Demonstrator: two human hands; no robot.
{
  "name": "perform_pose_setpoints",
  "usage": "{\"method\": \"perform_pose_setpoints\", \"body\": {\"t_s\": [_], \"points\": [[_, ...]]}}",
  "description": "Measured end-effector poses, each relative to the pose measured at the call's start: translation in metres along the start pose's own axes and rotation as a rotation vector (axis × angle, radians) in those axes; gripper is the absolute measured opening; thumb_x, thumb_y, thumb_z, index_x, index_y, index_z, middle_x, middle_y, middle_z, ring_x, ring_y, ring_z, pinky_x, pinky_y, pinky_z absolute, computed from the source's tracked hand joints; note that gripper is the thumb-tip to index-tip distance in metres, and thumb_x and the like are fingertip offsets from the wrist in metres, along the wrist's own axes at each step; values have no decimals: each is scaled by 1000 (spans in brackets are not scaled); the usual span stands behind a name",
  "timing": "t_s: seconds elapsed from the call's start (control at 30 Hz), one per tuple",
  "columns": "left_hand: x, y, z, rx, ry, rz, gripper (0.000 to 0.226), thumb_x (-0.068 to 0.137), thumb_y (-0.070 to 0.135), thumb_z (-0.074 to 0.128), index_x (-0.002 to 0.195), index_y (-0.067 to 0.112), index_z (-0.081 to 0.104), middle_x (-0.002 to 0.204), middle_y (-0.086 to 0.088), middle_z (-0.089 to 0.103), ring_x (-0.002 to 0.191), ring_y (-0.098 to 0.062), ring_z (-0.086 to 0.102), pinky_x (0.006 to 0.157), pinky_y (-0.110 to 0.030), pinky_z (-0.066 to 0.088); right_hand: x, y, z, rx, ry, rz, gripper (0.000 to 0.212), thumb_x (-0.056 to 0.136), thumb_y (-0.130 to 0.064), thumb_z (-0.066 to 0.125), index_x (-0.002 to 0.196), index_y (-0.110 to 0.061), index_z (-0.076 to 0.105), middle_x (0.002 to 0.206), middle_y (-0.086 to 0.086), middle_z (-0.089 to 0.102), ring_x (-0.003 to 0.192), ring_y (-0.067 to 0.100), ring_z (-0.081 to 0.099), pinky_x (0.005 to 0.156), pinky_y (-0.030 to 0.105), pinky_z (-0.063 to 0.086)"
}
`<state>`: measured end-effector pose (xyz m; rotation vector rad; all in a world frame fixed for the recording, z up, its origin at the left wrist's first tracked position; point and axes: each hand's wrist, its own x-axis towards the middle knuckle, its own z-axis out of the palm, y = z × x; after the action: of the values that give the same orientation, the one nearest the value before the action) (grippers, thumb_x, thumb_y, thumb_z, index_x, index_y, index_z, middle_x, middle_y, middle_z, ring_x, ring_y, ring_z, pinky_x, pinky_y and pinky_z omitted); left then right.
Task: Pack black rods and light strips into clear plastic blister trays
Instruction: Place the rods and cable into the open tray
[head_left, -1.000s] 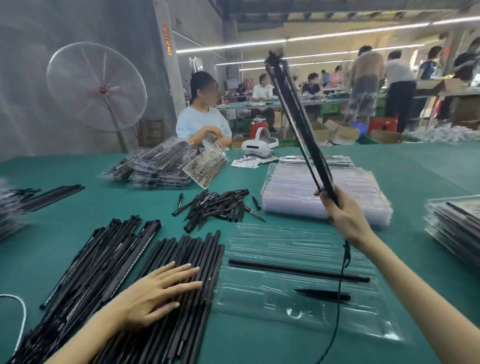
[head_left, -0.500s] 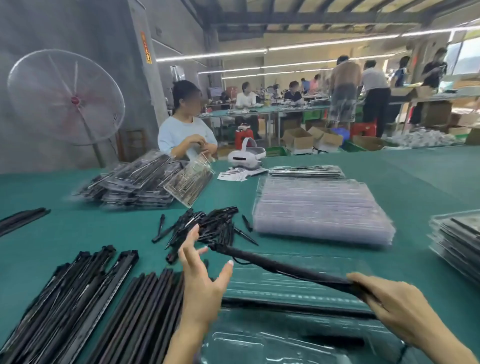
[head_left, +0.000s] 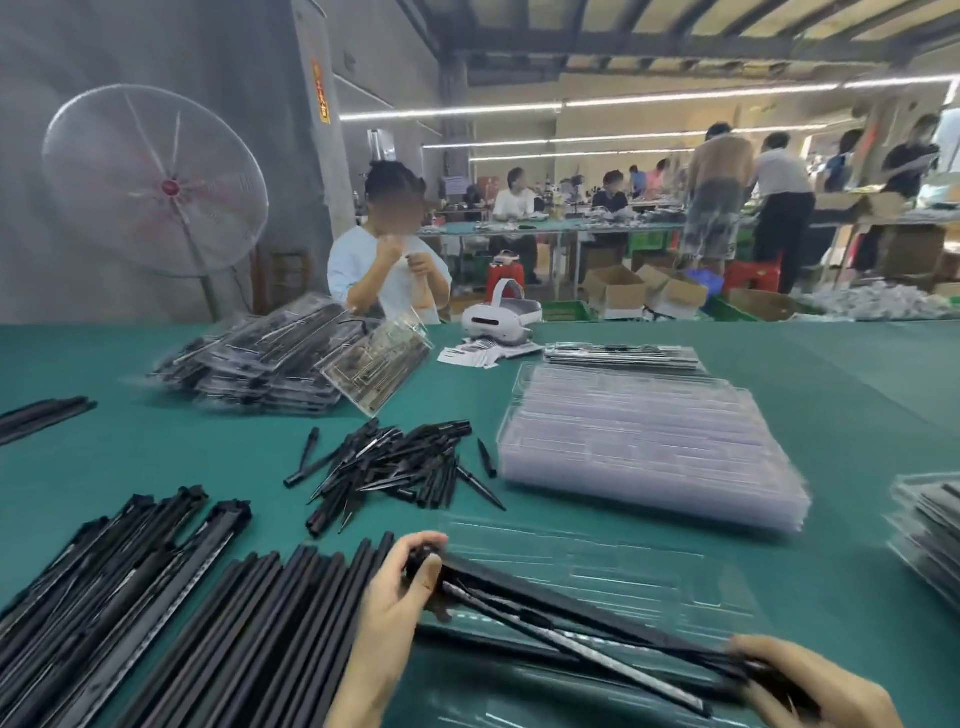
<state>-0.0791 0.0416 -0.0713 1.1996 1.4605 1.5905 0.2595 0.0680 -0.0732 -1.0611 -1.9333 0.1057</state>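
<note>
A person is holding a bundle of black rods and a light strip (head_left: 571, 618) low over a clear blister tray (head_left: 597, 566) lying on the green tabletop (head_left: 130, 452). The left hand (head_left: 400, 592) is gripping one end, fingers curled around it; the right hand (head_left: 810, 686), blurred, seems to be gripping the other end. More black rods (head_left: 249, 639) are lying to the left, beside a stack of empty trays (head_left: 649, 447).

Rod pile (head_left: 249, 639) left of blister tray (head_left: 623, 571).
</note>
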Motion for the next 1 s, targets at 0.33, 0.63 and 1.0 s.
{"method": "perform_pose_setpoints", "body": {"t_s": [0.33, 0.63, 1.0], "points": [[-12, 0, -3, 108, 96, -133, 42, 90, 43, 55, 68, 7, 57, 52, 0, 51, 46, -17, 51, 40, -22, 32, -8, -1, -5, -16, 38, 167, 39, 60, -46, 84, 79, -38, 51, 70, -18, 61, 57, 5, 50, 60, 10, 42], [-11, -7, -12, -60, 67, -307, 31, 100, 25, 46, 81, 3, 56, 61, -7, 59, 41, -16, 54, 34, -18, 33, -8, -2, 2, 26, -170, 172, 35, 59, -32, 77, 79, -28, 48, 77, -18, 64, 56, 6, 54, 57, 16, 41], [-10, -15, -12, -62, 135, -375, 26, 98, 22, 51, 84, 3, 61, 73, -8, 63, 42, -15, 56, 35, -18, 38, -5, -10, 6, 192, -132, 172, 22, 65, -15, 74, 71, -11, 53, 71, -3, 54, 64, 10, 47, 65, 10, 36]]}}
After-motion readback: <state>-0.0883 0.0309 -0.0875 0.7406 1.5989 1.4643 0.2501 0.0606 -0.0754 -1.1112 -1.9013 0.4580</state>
